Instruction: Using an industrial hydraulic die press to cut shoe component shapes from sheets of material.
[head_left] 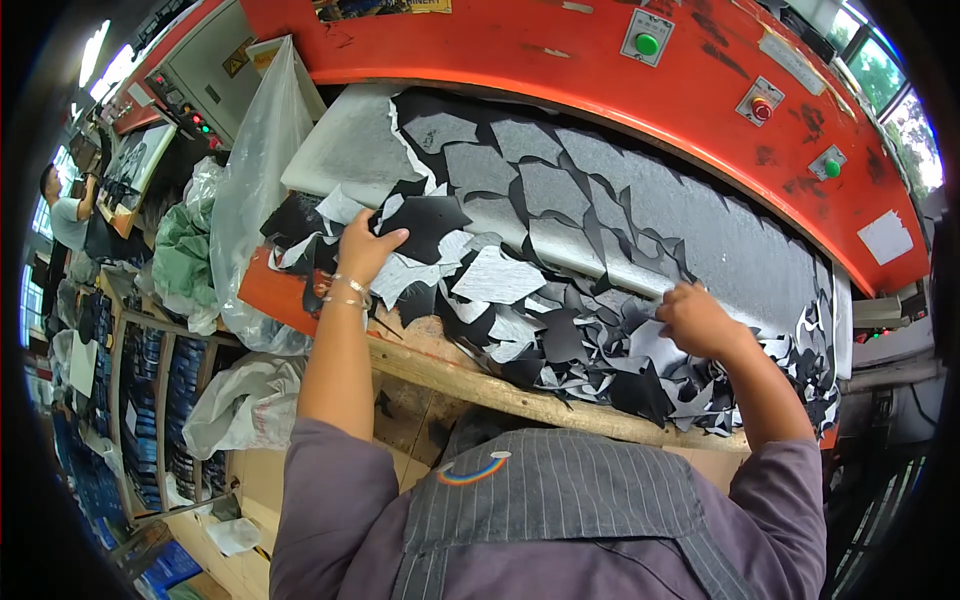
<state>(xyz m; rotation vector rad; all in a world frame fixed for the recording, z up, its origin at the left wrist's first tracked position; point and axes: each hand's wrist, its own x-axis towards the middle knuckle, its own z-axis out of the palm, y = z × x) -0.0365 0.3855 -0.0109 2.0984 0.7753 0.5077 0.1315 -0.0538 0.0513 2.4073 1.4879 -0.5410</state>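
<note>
At the left end of the bench, my left hand [366, 248] is closed at the edge of a black cut piece [426, 228] of sheet material, its thumb over the piece; its other fingertips are partly hidden. Loose white pieces [497, 276] and black ones lie around it. My right hand [694, 318] is closed at the near edge of a grey sheet [690, 205], above a heap of dark scraps [640, 392]; whatever its fingers pinch is hidden. Left of the uncut grey area, several cut shapes [553, 190] sit with black gaps between them.
A red machine beam [520, 50] with a green button [647, 45] and a red button [762, 108] spans the far side. Wooden bench edge [450, 372] runs nearest me. A clear plastic bag [262, 165] hangs left, near shelves [150, 400]. Another person [70, 215] stands far left.
</note>
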